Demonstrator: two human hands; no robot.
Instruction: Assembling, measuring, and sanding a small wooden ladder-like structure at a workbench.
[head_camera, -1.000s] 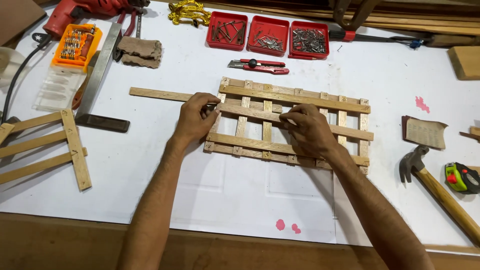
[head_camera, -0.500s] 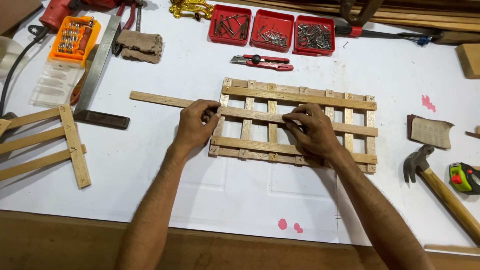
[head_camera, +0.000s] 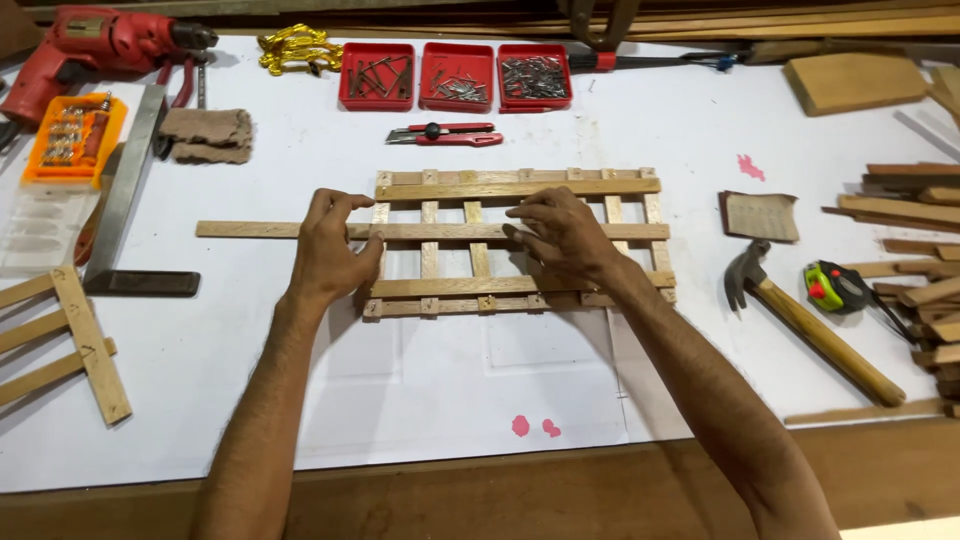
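Here a white counter (head_camera: 420, 400) with a brown wooden front edge carries three red trays of nails (head_camera: 455, 76) at twelve o'clock, a red drill (head_camera: 90, 45) at ten and a wooden-handled hammer (head_camera: 800, 320) at three. At its centre lies a flat lattice of pale wooden slats (head_camera: 520, 240), with one long loose slat (head_camera: 430, 231) laid across it. The left hand (head_camera: 335, 255) rests at the lattice's nine o'clock edge, fingers curled onto that slat, while the right hand (head_camera: 560, 235) presses spread fingers on the slat near the lattice's middle.
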